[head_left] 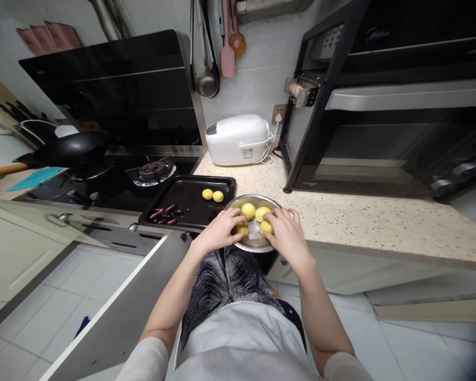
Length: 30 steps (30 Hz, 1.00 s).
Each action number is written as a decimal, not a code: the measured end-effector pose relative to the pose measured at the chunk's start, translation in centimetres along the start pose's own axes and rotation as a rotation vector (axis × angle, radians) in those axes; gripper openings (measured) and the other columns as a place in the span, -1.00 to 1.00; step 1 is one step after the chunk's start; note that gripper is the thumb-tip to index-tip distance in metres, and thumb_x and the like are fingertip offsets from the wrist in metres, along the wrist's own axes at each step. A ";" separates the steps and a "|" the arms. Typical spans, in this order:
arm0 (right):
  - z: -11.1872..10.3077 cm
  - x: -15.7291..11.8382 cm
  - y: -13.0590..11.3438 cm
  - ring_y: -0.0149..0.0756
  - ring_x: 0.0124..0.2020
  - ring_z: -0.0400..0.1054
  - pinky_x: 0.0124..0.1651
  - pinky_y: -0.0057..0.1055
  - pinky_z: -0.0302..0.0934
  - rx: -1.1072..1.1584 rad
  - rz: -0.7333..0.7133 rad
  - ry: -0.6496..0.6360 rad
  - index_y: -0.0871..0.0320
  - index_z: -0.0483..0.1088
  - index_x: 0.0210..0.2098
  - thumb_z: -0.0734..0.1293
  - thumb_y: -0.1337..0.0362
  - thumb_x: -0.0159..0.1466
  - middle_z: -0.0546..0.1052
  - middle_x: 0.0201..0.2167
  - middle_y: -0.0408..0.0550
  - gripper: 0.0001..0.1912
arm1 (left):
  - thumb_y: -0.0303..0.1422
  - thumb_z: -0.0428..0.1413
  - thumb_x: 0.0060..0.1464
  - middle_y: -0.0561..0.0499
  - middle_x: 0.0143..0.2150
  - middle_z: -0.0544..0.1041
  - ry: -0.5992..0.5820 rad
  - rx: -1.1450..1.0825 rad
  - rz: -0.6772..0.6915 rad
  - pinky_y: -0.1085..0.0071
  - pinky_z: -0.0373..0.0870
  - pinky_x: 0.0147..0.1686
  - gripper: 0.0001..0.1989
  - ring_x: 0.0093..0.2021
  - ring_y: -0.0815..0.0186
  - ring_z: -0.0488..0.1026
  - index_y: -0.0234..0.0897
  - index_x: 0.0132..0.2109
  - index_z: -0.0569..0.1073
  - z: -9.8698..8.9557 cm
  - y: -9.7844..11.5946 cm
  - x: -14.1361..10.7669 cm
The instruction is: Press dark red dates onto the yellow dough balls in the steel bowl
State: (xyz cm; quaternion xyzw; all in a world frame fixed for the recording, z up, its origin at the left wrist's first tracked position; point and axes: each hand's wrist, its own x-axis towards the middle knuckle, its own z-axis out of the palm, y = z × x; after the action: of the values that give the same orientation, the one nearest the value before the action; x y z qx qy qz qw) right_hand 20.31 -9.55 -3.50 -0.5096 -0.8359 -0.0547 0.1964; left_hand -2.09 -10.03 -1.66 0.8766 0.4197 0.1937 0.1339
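A round metal bowl [254, 247] rests at the counter's front edge with several yellow lemons in it. My left hand [223, 230] reaches over the bowl's left rim, its fingers curled round a lemon [241, 229] that they partly cover. On the right side, my right hand [287, 233] grips another lemon [267, 227] between thumb and fingers. Two more, a left lemon [248, 211] and a right lemon [262, 213], lie at the back of the bowl, the right one close to my right fingers. Part of the bowl's rim is hidden by my hands.
Left of the bowl, a black baking tray [186, 185] carries two lemons [213, 196] and several dark red oblong pieces [164, 214]. Behind stands a white rice cooker [240, 140]. A black wok [71, 148] sits on the stove; an oven [381, 148] occupies the right. A cabinet door [130, 296] hangs open.
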 end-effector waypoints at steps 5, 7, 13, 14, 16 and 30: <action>-0.2 -0.4 -0.3 0.00 0.06 0.36 0.31 -0.01 0.04 0.047 -0.067 0.012 0.14 0.50 -0.05 0.31 0.50 0.28 0.54 -0.09 0.08 -0.71 | -0.33 0.17 0.29 -0.12 0.04 0.49 0.027 -0.006 -0.003 0.11 0.35 0.21 -0.87 0.16 0.06 0.42 -0.21 -0.05 0.52 0.2 -0.1 -0.1; -0.2 -0.5 -0.5 -0.02 0.06 0.36 0.30 -0.02 0.07 0.069 -0.082 0.012 0.13 0.51 -0.07 0.29 0.50 0.29 0.54 -0.08 0.06 -0.71 | -0.34 0.13 0.32 -0.12 0.03 0.49 0.031 -0.012 -0.004 0.11 0.35 0.21 -0.87 0.15 0.08 0.42 -0.22 -0.05 0.53 0.3 0.0 -0.2; -0.4 -0.7 -0.9 -0.05 0.04 0.38 0.29 -0.03 0.11 0.114 -0.090 -0.014 0.14 0.53 -0.07 0.27 0.51 0.30 0.58 -0.08 0.05 -0.70 | -0.36 0.07 0.35 -0.10 0.03 0.50 0.064 -0.025 -0.010 0.14 0.35 0.21 -0.85 0.15 0.11 0.42 -0.20 -0.07 0.55 0.6 -0.1 -0.3; -0.4 -0.7 -1.0 -0.06 0.03 0.39 0.28 -0.04 0.13 0.116 -0.086 -0.027 0.14 0.53 -0.07 0.27 0.51 0.29 0.58 -0.08 0.04 -0.69 | -0.36 0.07 0.36 -0.10 0.03 0.50 0.067 -0.023 -0.007 0.14 0.34 0.22 -0.85 0.16 0.11 0.41 -0.20 -0.07 0.54 0.6 -0.2 -0.3; -0.5 -0.6 -1.1 -0.07 0.01 0.40 0.25 -0.07 0.15 0.116 -0.084 -0.058 0.15 0.54 -0.07 0.26 0.52 0.29 0.59 -0.10 0.03 -0.69 | -0.37 0.07 0.36 -0.10 0.04 0.50 0.069 -0.017 -0.003 0.14 0.33 0.22 -0.86 0.16 0.11 0.41 -0.21 -0.07 0.54 0.7 -0.2 -0.3; -1.0 0.5 -1.0 -0.14 -0.14 0.47 -0.12 -0.30 0.18 0.033 0.116 -0.187 0.16 0.42 -0.02 0.40 0.50 0.22 0.56 -0.05 0.04 -0.66 | -0.38 0.21 0.23 -0.10 0.05 0.53 0.009 -0.040 -0.004 0.14 0.36 0.22 -0.86 0.15 0.08 0.44 -0.22 -0.05 0.53 0.9 -0.5 1.1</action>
State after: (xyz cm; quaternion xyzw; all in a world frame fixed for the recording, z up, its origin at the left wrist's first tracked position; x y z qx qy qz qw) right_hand 19.52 -9.87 -2.27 -0.5566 -0.8205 0.0183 0.1290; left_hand -1.41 -8.98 -2.36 0.8720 0.4182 0.2056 0.1498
